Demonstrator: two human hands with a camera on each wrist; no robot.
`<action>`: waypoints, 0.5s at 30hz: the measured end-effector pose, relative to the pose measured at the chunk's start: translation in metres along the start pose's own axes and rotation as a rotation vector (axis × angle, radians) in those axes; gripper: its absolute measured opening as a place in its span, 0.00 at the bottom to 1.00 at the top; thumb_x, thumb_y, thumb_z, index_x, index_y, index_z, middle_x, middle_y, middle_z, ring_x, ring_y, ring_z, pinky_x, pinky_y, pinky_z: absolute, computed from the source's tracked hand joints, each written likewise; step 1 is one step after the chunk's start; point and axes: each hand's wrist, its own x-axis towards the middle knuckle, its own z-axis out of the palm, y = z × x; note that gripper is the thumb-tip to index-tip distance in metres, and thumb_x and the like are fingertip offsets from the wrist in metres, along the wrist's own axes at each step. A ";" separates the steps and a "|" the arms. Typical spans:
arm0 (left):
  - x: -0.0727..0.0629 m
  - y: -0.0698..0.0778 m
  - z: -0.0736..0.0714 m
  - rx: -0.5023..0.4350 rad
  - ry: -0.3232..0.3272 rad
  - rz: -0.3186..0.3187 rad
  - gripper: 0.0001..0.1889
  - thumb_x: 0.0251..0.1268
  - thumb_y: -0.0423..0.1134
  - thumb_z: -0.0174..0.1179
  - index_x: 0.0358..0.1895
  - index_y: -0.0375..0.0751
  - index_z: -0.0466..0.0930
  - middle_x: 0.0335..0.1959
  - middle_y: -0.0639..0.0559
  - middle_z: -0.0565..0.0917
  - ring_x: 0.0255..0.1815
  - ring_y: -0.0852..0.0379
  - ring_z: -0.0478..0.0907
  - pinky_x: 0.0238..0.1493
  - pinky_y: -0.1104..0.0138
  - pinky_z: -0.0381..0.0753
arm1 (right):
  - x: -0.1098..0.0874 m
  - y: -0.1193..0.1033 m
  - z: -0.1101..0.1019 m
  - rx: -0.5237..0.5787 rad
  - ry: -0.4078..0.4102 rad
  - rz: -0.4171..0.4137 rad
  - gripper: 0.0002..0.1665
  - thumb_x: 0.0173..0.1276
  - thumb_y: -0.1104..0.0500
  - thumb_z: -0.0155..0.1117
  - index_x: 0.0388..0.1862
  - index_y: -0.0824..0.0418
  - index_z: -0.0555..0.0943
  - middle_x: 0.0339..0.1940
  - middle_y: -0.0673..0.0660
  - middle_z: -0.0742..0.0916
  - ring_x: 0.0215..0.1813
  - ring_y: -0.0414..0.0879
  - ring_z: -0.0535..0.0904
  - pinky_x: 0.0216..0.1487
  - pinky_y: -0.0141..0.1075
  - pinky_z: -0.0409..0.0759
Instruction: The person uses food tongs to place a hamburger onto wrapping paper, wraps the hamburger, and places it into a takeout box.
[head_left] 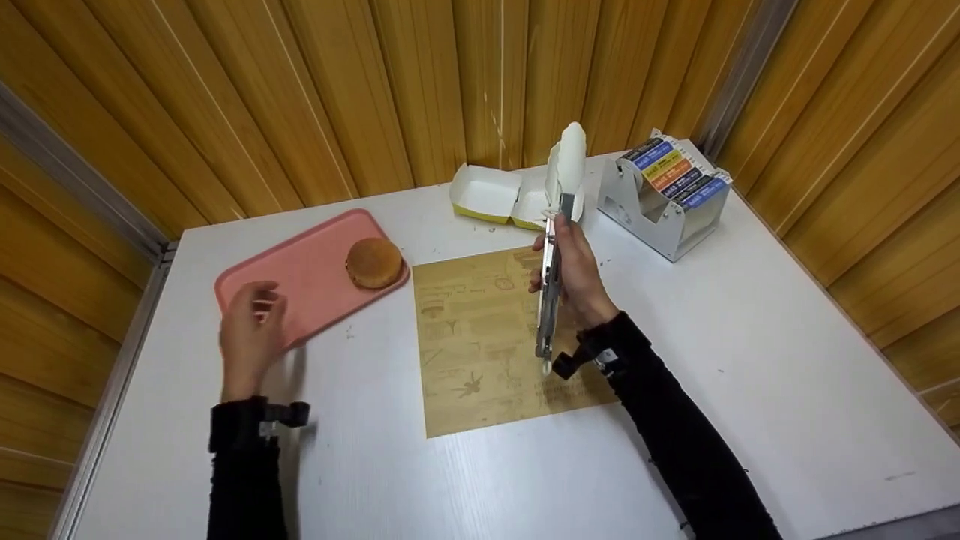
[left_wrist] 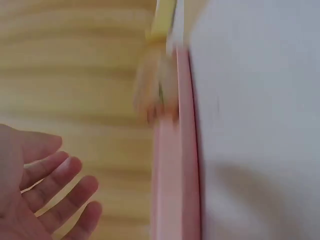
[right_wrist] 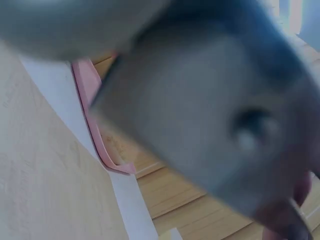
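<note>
While wood-look wall panels point(head_left: 412, 90) are rising beyond the fingers of both hands, a white table point(head_left: 750, 375) is spreading beneath them, holding everything within an arm's reach. Below and left of the right hand's point(head_left: 581, 274) fingers, a printed brown sheet point(head_left: 480, 337) is lying flat, seemingly to keep food off the tabletop. Just under the left hand's point(head_left: 251, 330) fingers, a pink tray point(head_left: 300, 277) is sitting at a slant, probably turned for easy access. Farther off to the right of the right fingers, a metal dispenser point(head_left: 645, 229) is standing with its coloured label rolls point(head_left: 675, 176) sloping upward, likely so they can be read. The right fingers are gripping metal tongs point(head_left: 551, 262) around the body, white ends point(head_left: 572, 157) pointing up, presumably keeping those ends clear of the surface. Behind these fingers, a white-and-yellow carton point(head_left: 484, 191) is resting unfolded, partly hidden by the tongs. The left fingers are hanging loosely bent, holding nothing; whether they are touching the tray I cannot tell. Rightward of them, a burger point(head_left: 374, 263) is lying at the tray's far end.
</note>
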 end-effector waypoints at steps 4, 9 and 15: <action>-0.004 -0.042 -0.030 0.116 0.063 -0.126 0.19 0.78 0.39 0.56 0.66 0.35 0.77 0.59 0.34 0.79 0.61 0.36 0.76 0.57 0.50 0.73 | 0.003 -0.004 -0.007 0.018 0.018 0.016 0.30 0.82 0.32 0.38 0.52 0.56 0.68 0.31 0.52 0.79 0.16 0.40 0.80 0.21 0.34 0.84; -0.008 -0.068 -0.038 0.233 0.022 -0.186 0.22 0.73 0.38 0.59 0.66 0.32 0.77 0.61 0.29 0.77 0.62 0.32 0.74 0.53 0.44 0.75 | 0.007 -0.010 -0.021 0.024 0.022 0.096 0.38 0.77 0.24 0.33 0.56 0.56 0.65 0.36 0.52 0.78 0.19 0.40 0.79 0.27 0.35 0.86; -0.011 -0.072 -0.032 0.252 -0.052 -0.180 0.24 0.71 0.34 0.63 0.67 0.28 0.77 0.66 0.24 0.72 0.64 0.26 0.73 0.61 0.37 0.74 | 0.013 -0.014 -0.037 0.030 0.099 0.184 0.39 0.76 0.27 0.47 0.62 0.58 0.67 0.44 0.54 0.77 0.26 0.39 0.76 0.32 0.30 0.80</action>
